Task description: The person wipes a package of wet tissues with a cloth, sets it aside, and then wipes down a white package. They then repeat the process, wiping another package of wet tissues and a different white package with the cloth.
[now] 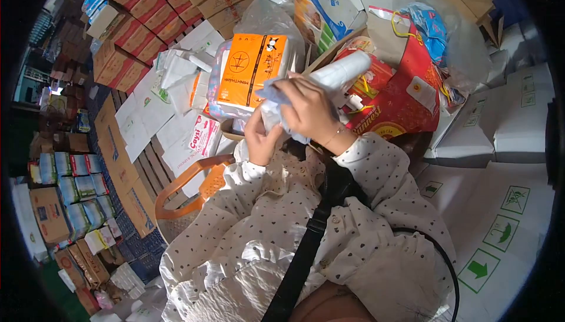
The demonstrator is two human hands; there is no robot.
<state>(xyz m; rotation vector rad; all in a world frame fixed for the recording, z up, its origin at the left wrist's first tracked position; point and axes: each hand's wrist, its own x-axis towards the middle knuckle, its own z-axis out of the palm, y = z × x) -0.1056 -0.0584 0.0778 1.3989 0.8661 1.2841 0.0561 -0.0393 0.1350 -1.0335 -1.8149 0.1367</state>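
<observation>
In front of my chest both hands are close together around a crumpled blue-grey cloth (268, 92). My right hand (311, 107) is closed on the cloth, its fingers bent over the top. Just below and to the left, my left hand (262, 138) pinches a small whitish thing (271, 114) against the cloth; its kind is mostly hidden by the fingers. Behind the hands stands an orange-labelled pack (250, 69) in clear plastic. A white plastic roll (344, 70) lies beyond my right hand, next to a red printed bag (406, 95).
A pink-and-white packet (205, 136) and white papers (150, 110) lie to the left, near an orange plastic chair (176, 189). Red-and-brown cartons (138, 13) are stacked at the back left. Large white boxes (494, 204) stand close on my right.
</observation>
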